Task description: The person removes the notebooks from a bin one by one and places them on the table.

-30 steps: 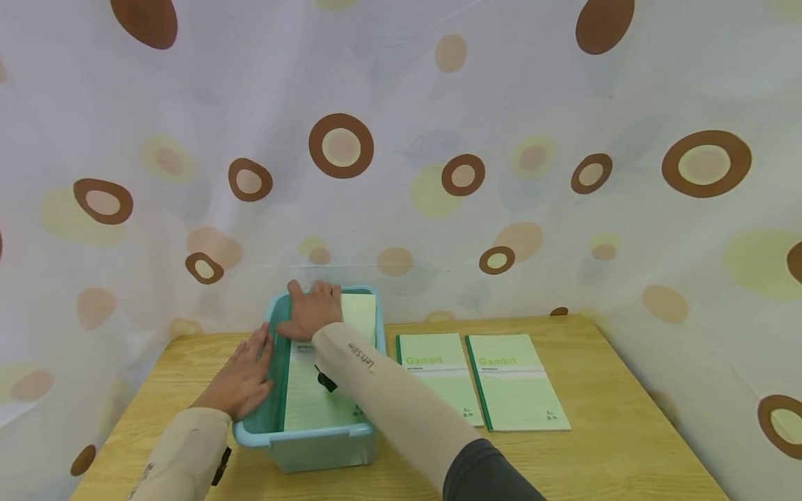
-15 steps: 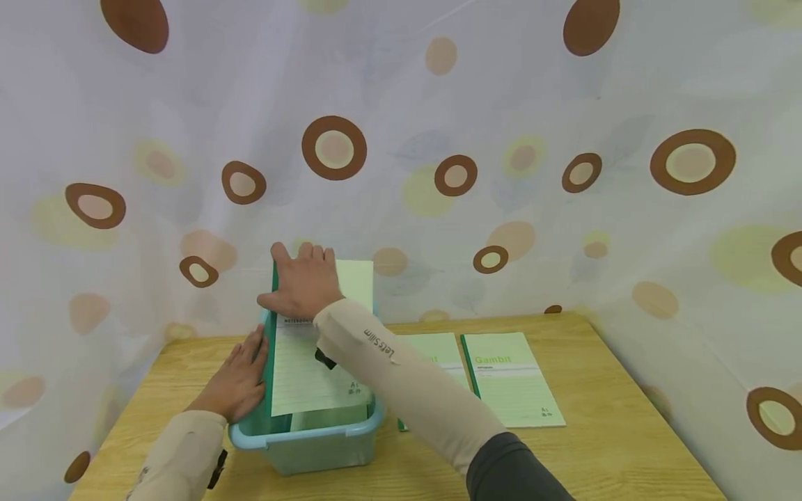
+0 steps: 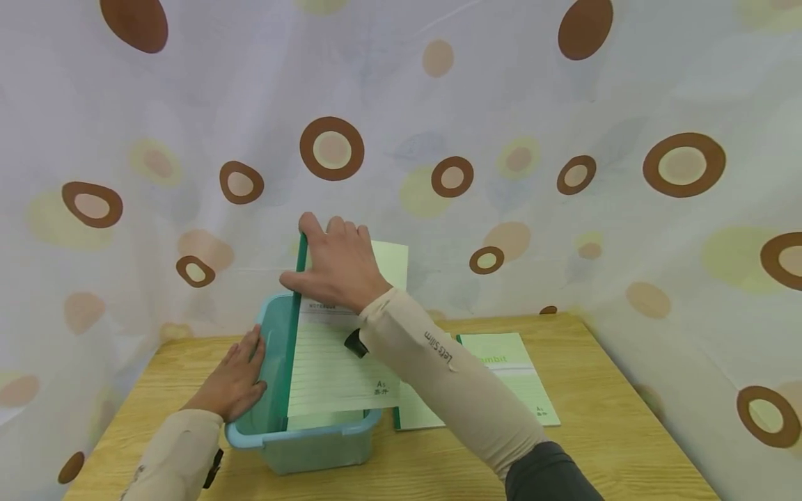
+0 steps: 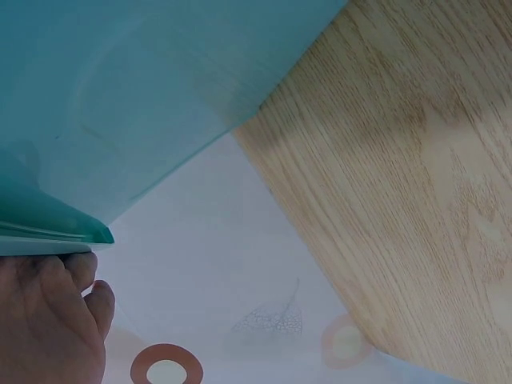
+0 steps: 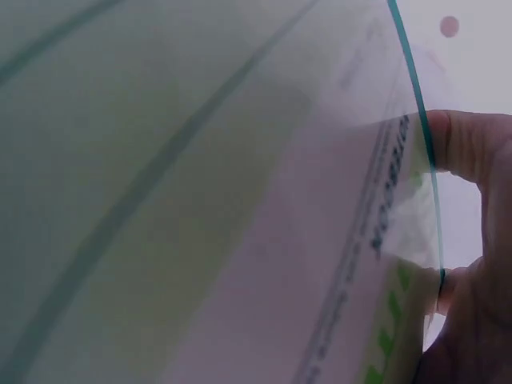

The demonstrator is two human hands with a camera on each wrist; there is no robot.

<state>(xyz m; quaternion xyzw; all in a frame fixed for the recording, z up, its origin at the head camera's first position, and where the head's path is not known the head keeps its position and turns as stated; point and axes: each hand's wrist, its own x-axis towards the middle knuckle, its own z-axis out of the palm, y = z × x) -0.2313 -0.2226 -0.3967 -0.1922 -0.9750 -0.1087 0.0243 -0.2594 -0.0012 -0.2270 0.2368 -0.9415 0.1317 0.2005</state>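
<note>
Filling the far side of the room, a spotted cloth (image 3: 388, 90) hangs behind the wooden tabletop (image 3: 601, 431). On it, towards the left, stands the blue bin (image 3: 313, 456). Above its opening tilts the lifted notebook (image 3: 338, 379); a second ago it lay inside, and now it has come up and shifted right, so I judge the lifting-out well under way. Beneath shows a pale surface (image 3: 322, 420), perhaps another cover. To the right lie a half-hidden notebook (image 3: 413, 412) and a farther notebook (image 3: 521, 383). The right hand (image 3: 344, 268) pinches the spine edge, fingers bent round it; the left hand (image 3: 232, 379) rests against the bin's left side, fingers nearly straight.
</note>
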